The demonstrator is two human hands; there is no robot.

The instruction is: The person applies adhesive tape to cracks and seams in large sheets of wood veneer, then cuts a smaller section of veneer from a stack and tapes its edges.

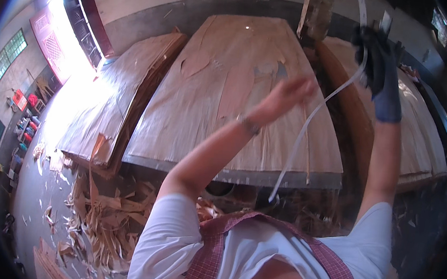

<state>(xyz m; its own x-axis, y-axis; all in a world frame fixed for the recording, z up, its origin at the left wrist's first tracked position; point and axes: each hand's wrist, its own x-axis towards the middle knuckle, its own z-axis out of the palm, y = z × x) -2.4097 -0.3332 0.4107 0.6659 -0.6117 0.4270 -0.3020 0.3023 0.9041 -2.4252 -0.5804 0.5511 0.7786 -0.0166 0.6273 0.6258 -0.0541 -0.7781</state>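
My left hand (291,93), bare and blurred, is above a large wood veneer sheet (193,117) with patches and torn holes. A wristband is on that wrist. Whether its fingers hold anything cannot be told. My right hand (373,65), in a black and grey glove, is raised at the right with its fingers curled round a long white strip (309,119). The strip hangs down in a curve across the sheet past its front edge. A pale, flat piece (385,24) shows just beyond the glove. A thin, light sliver (308,151) runs down the sheet below my left hand.
Stacks of veneer stand at the left (103,101) and right (412,128) of the middle one. Torn veneer scraps (108,225) lie heaped on the floor at the lower left. A bright open doorway (64,26) and shelves with coloured items (27,130) are further left.
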